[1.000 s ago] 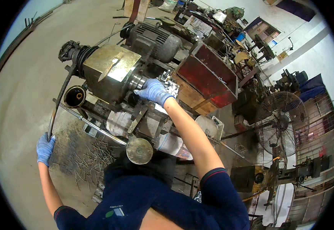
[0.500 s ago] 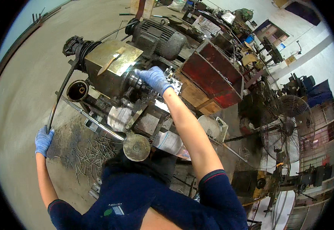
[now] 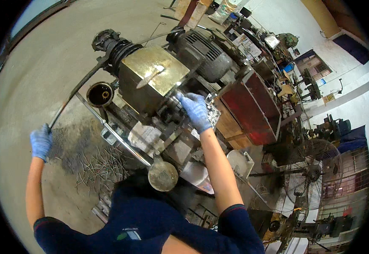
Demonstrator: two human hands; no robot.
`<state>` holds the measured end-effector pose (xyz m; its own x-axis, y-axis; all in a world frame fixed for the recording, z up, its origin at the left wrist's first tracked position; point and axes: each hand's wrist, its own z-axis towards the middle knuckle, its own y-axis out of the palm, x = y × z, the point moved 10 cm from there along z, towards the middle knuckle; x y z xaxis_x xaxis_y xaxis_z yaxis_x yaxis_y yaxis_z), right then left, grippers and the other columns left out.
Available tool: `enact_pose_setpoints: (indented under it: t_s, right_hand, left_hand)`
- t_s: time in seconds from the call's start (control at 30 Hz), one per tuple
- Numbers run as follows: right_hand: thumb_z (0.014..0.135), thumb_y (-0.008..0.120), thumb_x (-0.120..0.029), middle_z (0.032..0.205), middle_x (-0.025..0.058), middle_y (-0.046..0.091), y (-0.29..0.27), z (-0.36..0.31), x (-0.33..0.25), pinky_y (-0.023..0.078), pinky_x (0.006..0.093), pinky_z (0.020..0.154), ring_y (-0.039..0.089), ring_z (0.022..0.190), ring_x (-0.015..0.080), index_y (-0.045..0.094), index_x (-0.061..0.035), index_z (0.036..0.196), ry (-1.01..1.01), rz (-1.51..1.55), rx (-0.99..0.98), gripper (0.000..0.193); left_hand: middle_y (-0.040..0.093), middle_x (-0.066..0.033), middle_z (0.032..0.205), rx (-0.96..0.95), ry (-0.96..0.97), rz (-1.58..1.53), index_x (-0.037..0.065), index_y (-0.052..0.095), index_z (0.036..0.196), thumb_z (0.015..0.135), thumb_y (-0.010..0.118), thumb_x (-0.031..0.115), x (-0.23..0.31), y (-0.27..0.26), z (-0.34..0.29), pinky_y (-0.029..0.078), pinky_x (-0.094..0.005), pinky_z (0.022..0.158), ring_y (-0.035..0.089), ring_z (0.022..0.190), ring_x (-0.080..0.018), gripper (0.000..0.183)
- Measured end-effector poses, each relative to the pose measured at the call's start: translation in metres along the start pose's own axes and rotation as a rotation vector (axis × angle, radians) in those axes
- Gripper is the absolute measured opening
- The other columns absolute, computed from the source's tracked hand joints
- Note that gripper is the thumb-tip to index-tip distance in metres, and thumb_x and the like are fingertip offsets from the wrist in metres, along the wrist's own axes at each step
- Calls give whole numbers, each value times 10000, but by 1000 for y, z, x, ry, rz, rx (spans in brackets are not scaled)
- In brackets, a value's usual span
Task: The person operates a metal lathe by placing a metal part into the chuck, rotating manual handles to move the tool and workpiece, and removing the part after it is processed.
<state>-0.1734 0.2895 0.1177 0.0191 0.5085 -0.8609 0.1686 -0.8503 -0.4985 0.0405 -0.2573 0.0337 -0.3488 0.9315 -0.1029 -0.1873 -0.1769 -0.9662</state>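
My left hand (image 3: 41,143), in a blue knit glove, is wrapped round the lower end of a long dark lever (image 3: 83,84). The lever slopes up to the black pulley-like end (image 3: 123,53) of a small lathe-like machine. In the same kind of glove, my right hand (image 3: 196,111) is at the round metal spindle nose (image 3: 172,100), fingers curled and their tips against or close to it. Whatever those fingers hold is hidden. A wooden-handled brush (image 3: 150,78) lies on the machine's brass-coloured top plate (image 3: 169,70). Below my right hand are the greasy slides and a round metal disc (image 3: 162,176).
A dark motor (image 3: 207,57) stands behind the headstock, with a red metal bin (image 3: 254,108) to the right. A cup-shaped housing (image 3: 100,94) and a steel bar (image 3: 117,136) lie left of the slides. Metal rods (image 3: 102,167) litter the floor. A caged fan (image 3: 313,173) stands right.
The machine now sits lower and further right in view. My left hand stays on the lever, whose slope is flatter. My right fingers have gone from pointing past the spindle to curling at it.
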Motion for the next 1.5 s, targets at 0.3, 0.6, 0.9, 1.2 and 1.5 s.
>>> enact_pose_setpoints:
  t_s: [0.3,0.6,0.9,1.2,1.5]
  right_hand:
    - [789,696,-389,713,88,652,-6,-1,-11,457,301,633,563,642,137,662,45,868,-62,-82,131,442]
    - [768,721,-374,671,56,642,-15,0,-3,444,303,590,531,600,129,672,12,786,-91,-193,268,389]
    - [753,637,-490,800,209,654,-12,-12,-32,482,393,742,636,786,344,690,-11,833,-105,-399,209,488]
    - [728,724,-243,1076,182,632,-76,-155,-46,467,349,879,591,1060,286,684,-28,758,-443,-311,439,221]
    - [700,744,-241,683,107,615,-100,-285,112,475,301,610,592,630,196,665,-32,740,-33,-276,580,227]
  left_hand:
    - [612,-126,682,130,99,226,85,569,827,776,566,141,-63,19,79,448,-419,610,605,630,-312,76]
    - [593,-132,626,191,232,49,117,565,760,781,580,173,-25,18,73,439,-451,569,587,583,-335,61]
    - [637,-127,696,-5,41,248,112,602,834,806,548,164,-57,34,119,475,-431,615,626,654,-324,81]
    - [666,-128,888,406,182,-922,122,546,1249,834,608,400,147,-146,81,500,-386,695,644,762,-276,503]
    - [627,-141,773,440,535,-589,124,543,1249,859,565,422,345,-202,76,475,-408,572,614,616,-296,492]
